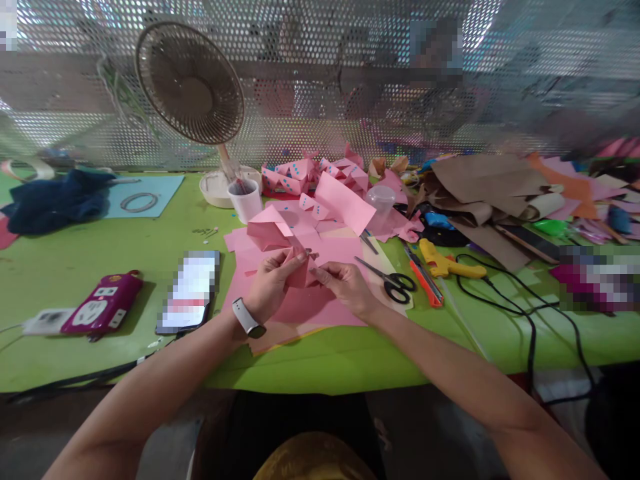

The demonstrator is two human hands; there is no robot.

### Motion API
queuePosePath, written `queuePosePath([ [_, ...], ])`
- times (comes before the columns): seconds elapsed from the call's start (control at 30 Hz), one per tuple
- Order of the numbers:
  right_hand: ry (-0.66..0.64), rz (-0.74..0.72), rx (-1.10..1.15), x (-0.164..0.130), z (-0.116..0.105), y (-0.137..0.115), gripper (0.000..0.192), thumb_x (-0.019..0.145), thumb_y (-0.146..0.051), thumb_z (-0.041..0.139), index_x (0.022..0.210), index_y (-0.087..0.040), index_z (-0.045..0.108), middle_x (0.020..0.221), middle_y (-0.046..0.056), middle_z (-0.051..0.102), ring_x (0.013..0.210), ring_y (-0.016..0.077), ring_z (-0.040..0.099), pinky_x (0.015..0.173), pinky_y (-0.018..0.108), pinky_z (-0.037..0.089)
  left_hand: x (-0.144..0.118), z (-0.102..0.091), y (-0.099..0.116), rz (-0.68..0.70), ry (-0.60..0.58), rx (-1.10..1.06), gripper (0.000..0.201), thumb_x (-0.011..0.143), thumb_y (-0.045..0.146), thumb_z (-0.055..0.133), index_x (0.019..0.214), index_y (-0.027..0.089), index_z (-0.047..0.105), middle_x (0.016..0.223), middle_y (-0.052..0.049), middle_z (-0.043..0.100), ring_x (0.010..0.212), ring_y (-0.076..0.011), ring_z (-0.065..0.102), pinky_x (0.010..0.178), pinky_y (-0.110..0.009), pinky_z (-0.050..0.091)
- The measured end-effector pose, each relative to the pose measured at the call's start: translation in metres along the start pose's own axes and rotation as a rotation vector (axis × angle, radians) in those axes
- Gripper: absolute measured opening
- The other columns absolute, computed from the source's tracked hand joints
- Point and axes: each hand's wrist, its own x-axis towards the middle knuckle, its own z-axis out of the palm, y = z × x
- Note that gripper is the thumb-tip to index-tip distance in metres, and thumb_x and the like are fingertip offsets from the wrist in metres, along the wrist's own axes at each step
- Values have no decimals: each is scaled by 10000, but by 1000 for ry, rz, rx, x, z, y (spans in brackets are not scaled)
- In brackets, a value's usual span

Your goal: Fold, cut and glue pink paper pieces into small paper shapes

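A folded pink paper piece [299,272] is held up between my two hands, above a stack of pink sheets [320,308]. My left hand [274,280], with a watch [249,319] on its wrist, pinches the piece from the left, thumb on top. My right hand [345,285] has thumb and fingertips closed at the piece's right edge. Just behind the left hand stands another folded pink paper shape [270,227]. Black-handled scissors [397,287] lie right of my right hand, partly on the paper.
Behind are a fan [193,93], a white cup [245,200] and dotted pink paper shapes [287,179]. To the right lie an orange cutter [425,280], a yellow glue gun [447,261], cables and brown paper [475,183]. A phone [190,293] and a purple case [104,303] are left.
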Motion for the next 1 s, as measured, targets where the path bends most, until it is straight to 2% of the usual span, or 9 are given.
queuePosePath([
  [0.17,19,-16,-25,1,0,0,388,738,-573,694,698,-188,717,668,28,683,683,155,614,695,290,475,0,2,1,18,1,31,202,683,314,808,751,152,707,842,-57,735,710,-139,644,675,-266,508],
  [0.27,50,26,-29,0,0,1,407,724,-587,698,692,-182,723,644,19,665,618,133,564,614,266,443,-1,4,1,26,20,14,229,660,319,821,751,151,695,834,-55,731,720,-147,643,657,-267,511],
  [0.37,26,77,-15,-2,0,2,427,689,-596,722,710,-170,727,648,17,662,574,116,524,559,252,408,-2,6,0,10,25,-13,242,643,309,829,735,151,671,839,-46,721,656,-131,617,579,-258,504],
  [0.5,4,58,-10,-1,2,2,429,659,-598,744,667,-171,706,662,29,682,636,145,581,636,278,452,-3,6,0,-6,-1,-32,254,651,307,823,687,150,627,796,-35,701,577,-107,580,515,-247,486],
  [0.7,32,33,-61,1,2,3,437,656,-622,732,630,-187,693,647,22,679,663,166,607,677,301,479,-2,6,0,7,0,-37,265,671,327,811,695,150,614,892,-52,720,566,-98,576,535,-269,505],
  [0.83,71,14,-77,-1,0,2,422,760,-600,656,725,-185,721,705,38,700,694,167,624,676,288,484,0,5,-3,31,32,-53,244,663,319,824,735,150,663,848,-43,717,666,-113,607,598,-244,500],
  [1.0,74,-105,-188,-2,-3,-4,379,833,-552,606,737,-193,684,728,37,701,706,170,636,683,285,477,3,4,-7,39,50,-114,213,656,293,835,714,160,679,717,10,680,634,-78,583,628,-210,473],
])
